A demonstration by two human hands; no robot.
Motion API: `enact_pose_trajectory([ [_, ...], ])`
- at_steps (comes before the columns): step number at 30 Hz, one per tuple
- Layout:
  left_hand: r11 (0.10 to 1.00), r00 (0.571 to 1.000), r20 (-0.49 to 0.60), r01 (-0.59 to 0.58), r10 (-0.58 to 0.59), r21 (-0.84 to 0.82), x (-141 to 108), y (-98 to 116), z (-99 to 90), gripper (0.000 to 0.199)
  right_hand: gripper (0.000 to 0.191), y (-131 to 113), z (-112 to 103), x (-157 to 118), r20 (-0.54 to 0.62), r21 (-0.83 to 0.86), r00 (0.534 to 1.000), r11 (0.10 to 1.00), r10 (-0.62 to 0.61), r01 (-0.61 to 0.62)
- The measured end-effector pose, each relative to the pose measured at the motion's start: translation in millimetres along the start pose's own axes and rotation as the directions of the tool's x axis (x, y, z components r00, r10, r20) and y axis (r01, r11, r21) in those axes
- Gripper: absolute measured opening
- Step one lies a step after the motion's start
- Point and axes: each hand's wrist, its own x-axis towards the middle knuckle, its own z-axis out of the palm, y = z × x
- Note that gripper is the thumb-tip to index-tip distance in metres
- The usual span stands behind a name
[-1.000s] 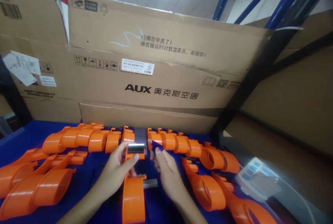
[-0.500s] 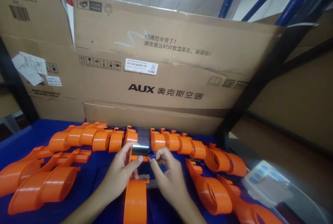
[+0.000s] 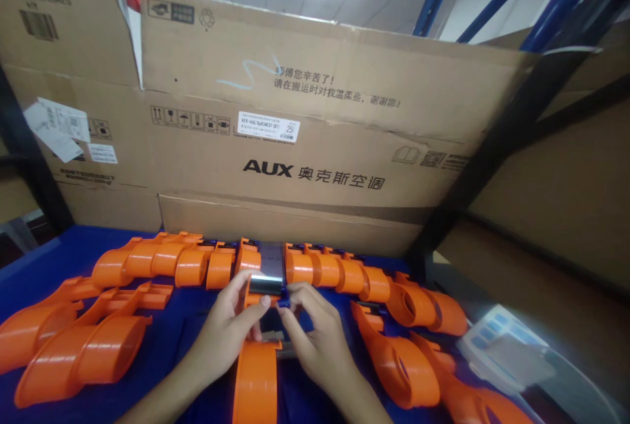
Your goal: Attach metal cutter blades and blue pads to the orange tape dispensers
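Observation:
My left hand (image 3: 224,325) is closed around the head of an orange tape dispenser (image 3: 256,384), thumb across its front. A serrated metal blade and a black roller (image 3: 266,285) show at the dispenser's top. At the head's right side, my right hand (image 3: 317,329) pinches a small dark blue part (image 3: 284,300) between thumb and fingers. The part touches the dispenser; whether it is fastened there I cannot tell. The round orange body hangs toward me below both hands.
Several more orange dispensers (image 3: 189,266) stand in a curved row along the back of the blue table (image 3: 63,243). Others (image 3: 408,371) lie left and right. A pale device with blue keys (image 3: 502,345) sits at right. A cardboard wall (image 3: 315,207) closes off the back.
The blue part has turned from slanting outward to sitting more upright against the dispenser's side. My right fingers have shifted slightly with it; my left hand stays put.

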Motion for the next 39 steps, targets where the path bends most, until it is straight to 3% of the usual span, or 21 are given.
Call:
enact_pose_trajectory([
  [9, 1.000, 1.000, 0.015, -0.002, 0.003, -0.022, -2.2, -1.3, 2.6, 0.043, 0.019, 7.4, -1.5, 1.4, 0.022, -0.008, 0.998, 0.998, -0.057, 0.057],
  [15, 0.998, 0.999, -0.005, -0.037, 0.037, -0.054, 0.0, 0.1, 3.9, 0.039, 0.017, 0.8, -5.2, 2.4, 0.046, -0.019, 0.999, 0.999, -0.028, 0.029],
  [19, 0.989, 0.999, -0.043, -0.032, 0.026, -0.145, 1.1, 5.4, 5.0, 0.047, 0.009, -5.6, -11.9, 3.2, 0.032, 0.081, 0.999, 0.997, -0.011, 0.009],
  [21, 0.982, 0.999, -0.045, 0.002, -0.010, -0.189, -1.2, 8.4, 6.9, 0.058, 0.006, -5.0, -13.2, 3.6, -0.014, 0.185, 0.998, 0.981, 0.059, -0.056],
  [23, 0.971, 0.999, -0.009, 0.040, -0.043, -0.235, -5.5, 12.2, 9.9, 0.068, 0.015, -3.0, -12.8, 4.1, -0.031, 0.312, 0.984, 0.937, 0.176, -0.157],
  [26, 0.943, 0.986, 0.116, 0.147, -0.117, -0.299, -13.2, 18.6, 14.8, 0.076, 0.033, -1.8, -11.2, 4.8, 0.072, 0.467, 0.952, 0.834, 0.296, -0.295],
  [29, 0.912, 0.947, 0.254, 0.271, -0.195, -0.309, -18.8, 22.5, 16.9, 0.076, 0.041, -3.8, -10.8, 4.9, 0.186, 0.557, 0.940, 0.757, 0.286, -0.341],
  [31, 0.915, 0.931, 0.306, 0.287, -0.197, -0.284, -20.6, 22.6, 16.2, 0.072, 0.043, -4.8, -10.7, 4.9, 0.217, 0.591, 0.936, 0.726, 0.277, -0.352],
  [35, 0.939, 0.926, 0.348, 0.238, -0.144, -0.247, -20.1, 18.5, 13.9, 0.065, 0.044, -2.7, -8.8, 5.0, 0.218, 0.564, 0.931, 0.741, 0.292, -0.364],
  [39, 0.959, 0.949, 0.291, 0.187, -0.121, -0.212, -15.6, 13.6, 14.1, 0.056, 0.040, 0.7, -4.8, 4.5, 0.181, 0.481, 0.941, 0.809, 0.286, -0.338],
])
